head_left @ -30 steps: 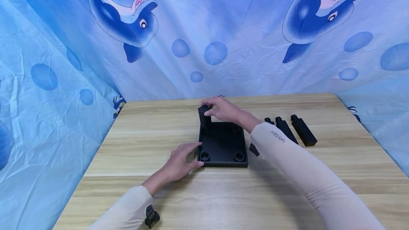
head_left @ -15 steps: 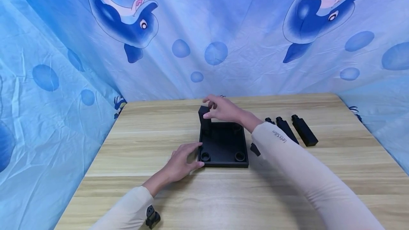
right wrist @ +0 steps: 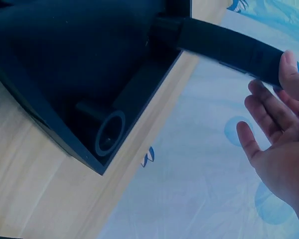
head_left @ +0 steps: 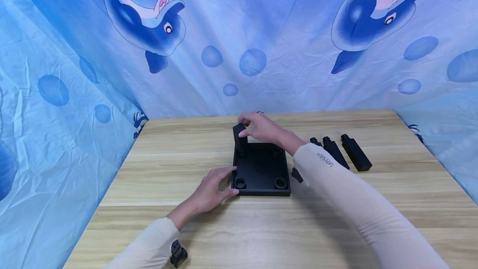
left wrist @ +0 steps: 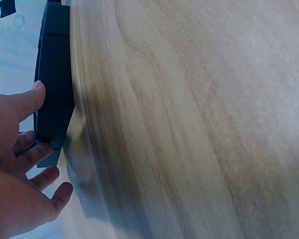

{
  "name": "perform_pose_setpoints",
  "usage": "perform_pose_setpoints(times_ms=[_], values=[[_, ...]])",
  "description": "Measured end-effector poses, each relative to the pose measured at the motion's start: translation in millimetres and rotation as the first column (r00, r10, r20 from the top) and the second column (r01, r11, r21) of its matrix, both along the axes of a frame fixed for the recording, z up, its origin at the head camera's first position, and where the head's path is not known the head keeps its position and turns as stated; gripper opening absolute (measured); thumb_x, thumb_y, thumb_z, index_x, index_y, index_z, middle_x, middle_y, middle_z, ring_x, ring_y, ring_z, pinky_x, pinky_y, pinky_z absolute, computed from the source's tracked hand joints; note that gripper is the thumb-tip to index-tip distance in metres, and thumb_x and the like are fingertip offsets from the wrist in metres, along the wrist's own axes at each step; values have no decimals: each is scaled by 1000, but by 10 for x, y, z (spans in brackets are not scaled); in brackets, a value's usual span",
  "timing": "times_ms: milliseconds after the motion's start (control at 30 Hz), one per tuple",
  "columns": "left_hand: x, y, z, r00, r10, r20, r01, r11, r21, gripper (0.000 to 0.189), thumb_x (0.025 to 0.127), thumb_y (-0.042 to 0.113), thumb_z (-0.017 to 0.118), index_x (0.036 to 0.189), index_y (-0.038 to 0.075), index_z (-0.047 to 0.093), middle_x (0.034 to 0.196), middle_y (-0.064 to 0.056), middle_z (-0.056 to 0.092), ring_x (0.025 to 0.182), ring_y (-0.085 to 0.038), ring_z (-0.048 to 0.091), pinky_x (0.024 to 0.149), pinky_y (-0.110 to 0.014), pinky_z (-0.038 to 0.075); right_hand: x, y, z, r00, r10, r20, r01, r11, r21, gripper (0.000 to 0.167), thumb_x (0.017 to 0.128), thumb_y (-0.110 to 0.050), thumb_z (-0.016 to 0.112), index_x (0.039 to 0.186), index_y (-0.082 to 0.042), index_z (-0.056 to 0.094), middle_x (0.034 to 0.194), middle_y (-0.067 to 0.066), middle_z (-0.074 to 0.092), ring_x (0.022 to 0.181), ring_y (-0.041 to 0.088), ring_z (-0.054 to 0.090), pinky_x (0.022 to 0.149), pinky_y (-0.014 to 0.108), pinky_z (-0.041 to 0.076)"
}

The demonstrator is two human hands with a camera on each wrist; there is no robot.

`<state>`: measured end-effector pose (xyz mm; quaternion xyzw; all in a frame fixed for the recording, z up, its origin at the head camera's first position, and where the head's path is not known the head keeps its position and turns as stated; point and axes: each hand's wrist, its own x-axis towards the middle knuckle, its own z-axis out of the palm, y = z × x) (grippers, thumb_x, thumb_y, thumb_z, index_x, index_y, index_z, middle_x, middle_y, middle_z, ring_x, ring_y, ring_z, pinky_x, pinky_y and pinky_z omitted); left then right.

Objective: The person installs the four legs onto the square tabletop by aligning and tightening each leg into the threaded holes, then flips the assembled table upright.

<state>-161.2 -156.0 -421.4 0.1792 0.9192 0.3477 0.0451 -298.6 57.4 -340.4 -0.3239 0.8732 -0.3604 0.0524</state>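
A black square tray-like tabletop (head_left: 261, 171) lies on the table with its rim up and round corner sockets showing. One black rectangular leg (head_left: 240, 140) stands nearly upright at the far left corner; its lower end is hidden in that corner. My right hand (head_left: 259, 127) pinches the leg's upper end between thumb and fingers. In the right wrist view, the thumb lies on the leg's end (right wrist: 229, 50), with the other fingers spread beside it. My left hand (head_left: 210, 190) touches the tabletop's left side, thumb near the front corner and forefinger farther back, fingers loosely extended.
More black legs with threaded ends lie to the right, one (head_left: 356, 152) in full view, another (head_left: 336, 152) partly behind the right sleeve (head_left: 336, 186). The wooden table (head_left: 168, 144) meets a blue dolphin-print curtain (head_left: 284, 74) at its far edge.
Half a second ago my right fingers were lifted off the leg's top; now they pinch it again. The left hand and the tabletop keep their places.
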Motion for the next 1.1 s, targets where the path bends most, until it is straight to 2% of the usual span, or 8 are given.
perform_pose_setpoints(times_ms=[200,300,467,633,767,833,967,1100], values=[[-4,0,4,1000,-1,4,1,1000,-10,65,85,31,75,143,18,48,142,-1,49,133,-23,38,102,-56,30,13,-18,-33,999,-39,26,39,999,-19,32,86,-27,74,103,-10,53,91,6,57,80,21,52,72,34,44],[-7,1,6,1000,2,4,-1,1000,-10,65,84,32,75,142,18,48,142,-2,49,133,-23,38,102,-56,29,7,-9,-20,999,-24,33,24,1000,-1,38,85,-29,75,111,-10,54,101,7,59,89,22,53,78,35,45],[-9,1,6,1000,1,-2,-1,1000,-12,65,84,31,75,142,17,49,141,-2,49,133,-23,38,102,-55,30,-19,16,39,997,63,47,-66,997,47,56,90,-20,69,141,-14,47,136,7,53,120,24,49,100,43,41],[-8,-2,5,1000,-5,-5,5,1000,-12,65,84,32,75,142,17,49,141,-3,50,133,-24,38,102,-55,30,-25,13,89,993,104,56,-109,990,91,50,94,-13,63,141,-16,50,142,2,50,128,21,46,104,43,38],[-9,-9,0,1000,-7,-3,7,1000,-8,65,84,32,75,142,17,49,141,-3,49,133,-24,38,102,-56,30,-18,-8,83,997,72,18,-74,991,114,42,92,-21,66,132,-13,57,126,4,60,118,19,52,99,40,42],[-11,-11,-4,1000,-9,-3,9,1000,-8,65,85,32,75,142,16,48,142,-3,49,133,-24,38,102,-56,29,-10,-26,64,999,50,-20,-48,992,115,37,89,-26,70,122,-12,60,112,3,62,104,18,55,90,36,45],[-8,-11,-5,1000,-8,11,8,1000,-6,65,85,32,74,143,17,48,143,-3,48,134,-25,37,103,-58,28,2,-53,22,998,-4,-62,12,992,122,34,86,-37,72,100,-11,54,88,3,53,78,19,47,72,32,39],[-6,-10,-9,1000,-4,21,4,1000,-9,65,85,32,74,143,17,47,143,-3,48,134,-25,36,103,-59,27,1,-45,16,999,-14,-31,18,989,150,39,89,-42,68,104,-11,50,92,6,51,82,22,46,72,34,38]])
